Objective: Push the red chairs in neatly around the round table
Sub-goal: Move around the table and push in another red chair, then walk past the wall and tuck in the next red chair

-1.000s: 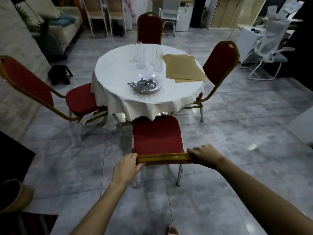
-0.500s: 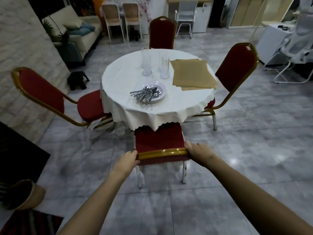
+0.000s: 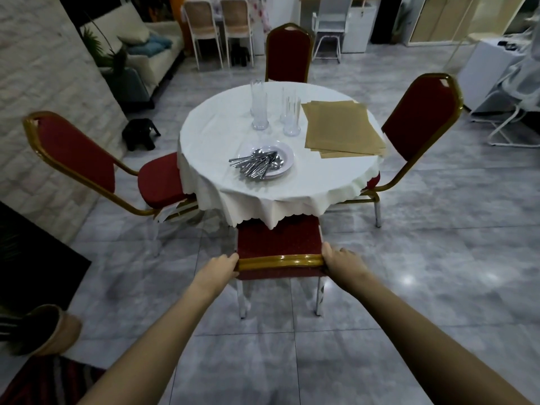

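Near red chair (image 3: 279, 244): both hands, left (image 3: 217, 268) and right (image 3: 343, 263), gripping gold top rail ends; seat front hidden under white scalloped cloth of round surface (image 3: 222, 133). Rear legs chrome. Fingertips hidden behind backrest.

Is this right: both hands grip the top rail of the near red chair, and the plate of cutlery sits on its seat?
No. In the head view the plate of cutlery sits on the round table. Left hand and right hand do grip the near red chair.
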{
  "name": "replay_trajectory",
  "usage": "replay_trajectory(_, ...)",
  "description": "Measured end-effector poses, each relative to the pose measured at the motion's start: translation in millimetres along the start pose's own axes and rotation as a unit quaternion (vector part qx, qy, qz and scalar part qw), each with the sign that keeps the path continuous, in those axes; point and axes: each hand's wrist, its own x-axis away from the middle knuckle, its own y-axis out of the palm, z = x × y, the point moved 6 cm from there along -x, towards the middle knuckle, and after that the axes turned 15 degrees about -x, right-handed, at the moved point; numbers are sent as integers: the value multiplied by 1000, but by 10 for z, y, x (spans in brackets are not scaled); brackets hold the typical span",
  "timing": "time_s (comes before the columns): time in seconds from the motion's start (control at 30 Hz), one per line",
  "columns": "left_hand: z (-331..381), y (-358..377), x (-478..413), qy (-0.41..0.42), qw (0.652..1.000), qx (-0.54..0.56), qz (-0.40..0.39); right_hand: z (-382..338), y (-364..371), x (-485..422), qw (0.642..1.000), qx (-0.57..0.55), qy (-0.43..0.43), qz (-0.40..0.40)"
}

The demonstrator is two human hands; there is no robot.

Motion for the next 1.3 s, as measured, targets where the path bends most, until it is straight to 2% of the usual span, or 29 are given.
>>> replay_trajectory(0.13, -30, -9, 14, -11, 999, 43, -8, -16, -39, -11, 999, -26, -2, -34)
replay_trajectory(0.23, -210, 51, 59, -31, 988, 149, -23, -52, -85, 48, 994, -76, 0, -82)
replay_trajectory(0.33, -617, 143, 252, -101, 968, 226, -32, -236, -170, -9, 979, -169, 18, -117)
replay_trajectory(0.4, -899, 186, 341, -135, 959, 246, -40, -558, -293, -144, 975, -196, 11, -99)
replay_trajectory(0.53, -1614, 239, 450, -198, 952, 231, -47, -1740, -425, -535, 967, -207, -115, -91)
replay_trajectory(0.67, -2547, 141, 604, -233, 947, 221, 3, -2997, -363, -1041, 961, -164, -187, -122)
replay_trajectory(0.7, -2600, 105, 587, -224, 949, 222, 18, -3053, -312, -1122, 963, -153, -183, -129)
replay_trajectory(0.73, -2955, 99, 652, -235, 946, 221, 28, -3421, -266, -1346, 964, -137, -190, -128)
replay_trajectory(0.8, -3278, 52, 708, -239, 946, 217, 40, -3703, -204, -1604, 967, -142, -157, -140)
replay_trajectory(0.9, -4073, 78, 886, -276, 936, 212, 57, -4544, -199, -1961, 958, -177, -171, -150)
replay_trajectory(1.0, -4978, 161, 1082, -318, 919, 221, 71, -5639, -265, -2292, 950, -150, -232, -149)
replay_trajectory(1.1, -5595, 210, 1118, -341, 909, 232, 70, -6442, -279, -2564, 942, -116, -281, -142)
replay_trajectory(1.3, -6756, 254, 636, -349, 908, 222, 61, -7592, -348, -3170, 922, -107, -337, -159)
